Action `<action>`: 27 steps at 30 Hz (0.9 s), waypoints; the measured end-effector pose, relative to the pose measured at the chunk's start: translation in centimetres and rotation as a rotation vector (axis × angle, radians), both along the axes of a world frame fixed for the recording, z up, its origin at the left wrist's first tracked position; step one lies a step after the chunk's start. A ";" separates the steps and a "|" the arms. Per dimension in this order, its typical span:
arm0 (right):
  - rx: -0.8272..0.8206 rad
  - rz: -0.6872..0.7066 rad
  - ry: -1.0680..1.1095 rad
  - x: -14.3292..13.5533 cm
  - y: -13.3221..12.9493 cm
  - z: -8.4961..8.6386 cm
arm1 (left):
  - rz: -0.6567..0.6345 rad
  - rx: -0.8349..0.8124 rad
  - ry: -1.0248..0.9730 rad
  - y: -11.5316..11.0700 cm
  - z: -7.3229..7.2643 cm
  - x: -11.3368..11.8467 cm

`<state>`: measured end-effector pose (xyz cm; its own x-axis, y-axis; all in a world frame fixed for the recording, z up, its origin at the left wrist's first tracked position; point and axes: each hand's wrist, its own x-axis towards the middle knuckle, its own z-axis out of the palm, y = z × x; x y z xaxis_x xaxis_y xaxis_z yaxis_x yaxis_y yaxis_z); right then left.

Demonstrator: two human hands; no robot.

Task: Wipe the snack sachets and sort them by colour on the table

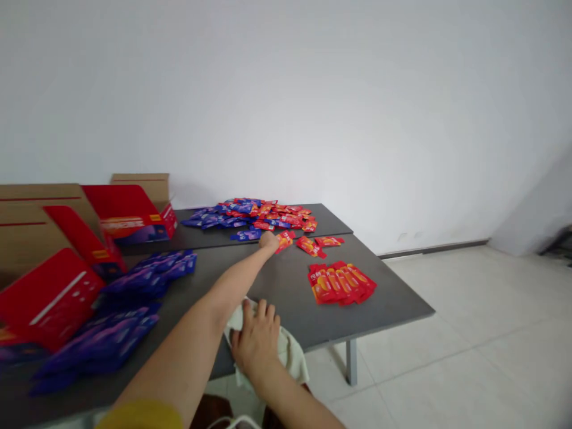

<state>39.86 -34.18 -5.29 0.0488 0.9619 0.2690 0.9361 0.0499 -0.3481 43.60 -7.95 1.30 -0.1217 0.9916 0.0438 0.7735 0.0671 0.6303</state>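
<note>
My left hand (268,240) stretches far across the table, curled at the left end of a red-and-orange sachet (284,241). Its fingertips are mostly hidden. A purple sachet (246,235) lies just left of that hand, and two loose red sachets (311,246) lie to its right. Nearer the front edge, my right hand (257,336) rests on a whitish cloth (289,351) with its fingers extended and slightly apart. Off to the right, several red sachets (342,283) lie overlapped in a fanned row.
Behind my left hand is a mixed heap of purple and red sachets (250,213) near the wall. Stacks of purple sachets (107,339) lie on the left. Open red display boxes (134,214) with brown cardboard insides stand along the left side. The dark table (384,304) ends at right.
</note>
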 end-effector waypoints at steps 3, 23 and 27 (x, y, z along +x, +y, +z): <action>0.037 -0.018 -0.008 0.0 -0.2 0.6 | 0.053 0.060 0.097 -2.2 2.0 -5.6; 0.091 0.199 0.120 -0.1 2.5 8.0 | -0.102 0.817 0.449 -29.3 -12.0 -19.9; -0.007 0.363 -0.104 -3.8 1.0 4.5 | 0.018 0.762 0.398 -29.7 -12.3 -19.2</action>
